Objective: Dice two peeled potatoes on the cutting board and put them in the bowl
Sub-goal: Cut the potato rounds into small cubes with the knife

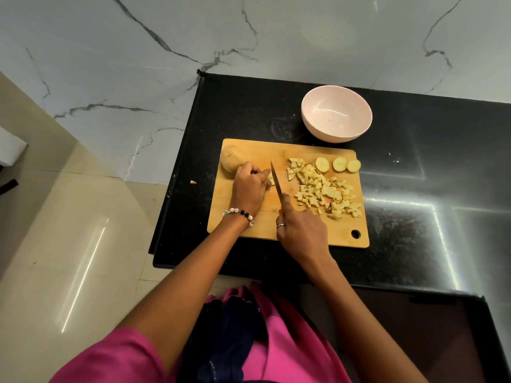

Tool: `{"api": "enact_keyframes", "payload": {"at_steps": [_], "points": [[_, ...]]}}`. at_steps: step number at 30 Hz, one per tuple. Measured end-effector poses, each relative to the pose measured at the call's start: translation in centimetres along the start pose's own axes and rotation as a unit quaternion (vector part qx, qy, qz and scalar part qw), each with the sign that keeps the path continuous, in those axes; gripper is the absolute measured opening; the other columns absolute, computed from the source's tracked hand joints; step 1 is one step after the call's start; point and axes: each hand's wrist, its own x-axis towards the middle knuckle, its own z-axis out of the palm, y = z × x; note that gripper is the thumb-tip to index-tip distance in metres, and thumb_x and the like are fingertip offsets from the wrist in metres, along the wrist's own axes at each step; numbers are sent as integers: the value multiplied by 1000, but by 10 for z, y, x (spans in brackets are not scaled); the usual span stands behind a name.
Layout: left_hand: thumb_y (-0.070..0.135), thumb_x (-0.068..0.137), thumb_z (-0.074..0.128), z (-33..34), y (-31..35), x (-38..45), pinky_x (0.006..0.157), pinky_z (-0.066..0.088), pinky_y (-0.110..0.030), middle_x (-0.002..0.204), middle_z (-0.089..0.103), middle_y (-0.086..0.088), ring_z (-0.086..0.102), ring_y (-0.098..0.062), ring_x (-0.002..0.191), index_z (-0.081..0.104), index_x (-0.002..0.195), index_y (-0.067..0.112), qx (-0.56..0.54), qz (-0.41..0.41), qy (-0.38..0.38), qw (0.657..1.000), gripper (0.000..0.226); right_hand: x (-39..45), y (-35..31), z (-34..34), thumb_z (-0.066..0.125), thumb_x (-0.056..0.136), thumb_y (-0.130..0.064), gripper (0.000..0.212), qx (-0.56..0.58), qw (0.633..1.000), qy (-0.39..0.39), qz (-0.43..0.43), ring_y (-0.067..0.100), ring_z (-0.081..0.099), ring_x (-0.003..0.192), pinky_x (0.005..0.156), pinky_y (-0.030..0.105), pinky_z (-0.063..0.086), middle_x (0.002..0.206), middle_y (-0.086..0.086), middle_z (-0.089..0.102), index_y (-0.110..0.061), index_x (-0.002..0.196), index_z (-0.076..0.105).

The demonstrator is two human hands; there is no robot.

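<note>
A glossy black speckled stone desk point(414, 167) fills the right of the view, its polish throwing back bright streaks of light. Its left edge drops to a floor of pale cream tiles point(69, 230), also shiny. Behind the desk rises a white marble wall with grey veins point(138, 51).

On the desk lies a rectangular light wooden cutting board point(312, 236) with a round hole at its near right corner. Just beyond the board's far edge, apart from it, stands a round pale pink bowl point(336, 113), with nothing visible inside.

The left hand point(249, 187), a beaded bracelet at its wrist, has its fingers curled down, its grip pressing a small pale potato piece point(271, 178) against the board. Just behind this hand, at the board's far left corner, sits a whole pale peeled potato point(230, 157). The right hand point(301, 230) has its grip wrapped round the handle of a slim dark-bladed knife point(276, 181), whose blade runs away from the person, right beside the held piece.

To the right of the blade spreads a loose heap of small yellowish potato dice point(323, 189). Beyond it, near the far edge, three round potato slices point(339, 164) lie flat in a row.

One small potato scrap point(193, 182) lies off the board, at the desk's left edge.
</note>
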Motion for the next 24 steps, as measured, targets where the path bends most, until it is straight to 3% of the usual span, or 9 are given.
{"api": "enact_keyframes", "payload": {"at_steps": [7, 13, 17, 20, 24], "points": [[9, 84, 68, 4, 1, 3, 75, 52, -39, 92, 58, -9, 56, -23, 89, 71, 104, 2, -44, -38, 21, 998, 22, 9, -3, 2, 32, 99, -25, 55, -36, 999, -10, -14, 37, 59, 81, 58, 34, 35, 93, 16, 62, -15, 151, 16], [12, 89, 64, 6, 3, 5, 65, 42, -21, 91, 60, -7, 56, -19, 86, 73, 97, 1, -20, -48, 30, 998, 17, 7, -5, 4, 34, 98, -20, 57, -58, 998, -14, -21, 35, 60, 77, 56, 33, 34, 90, 16, 62, -11, 151, 16], [14, 89, 64, 6, 3, 5, 64, 45, -23, 90, 61, -8, 57, -18, 83, 73, 91, -2, -17, -51, 38, 998, 18, -14, -3, 0, 34, 99, -20, 58, -63, 997, -38, -13, 33, 54, 71, 57, 32, 33, 93, 15, 62, -11, 151, 11], [13, 88, 65, 5, 0, 6, 68, 48, -26, 91, 59, -7, 57, -19, 84, 73, 98, 1, -31, -40, 25, 998, 17, -4, -8, 2, 34, 98, -18, 57, -78, 997, -19, 3, 29, 44, 64, 53, 32, 31, 88, 14, 62, -10, 151, 14], [12, 83, 70, 5, -1, 3, 73, 51, -30, 92, 60, -8, 58, -20, 85, 72, 101, 2, -55, -38, 25, 997, 21, -3, -6, 6, 33, 98, -19, 58, -82, 996, -16, 13, 32, 53, 68, 54, 32, 32, 82, 13, 57, -12, 151, 11]]}}
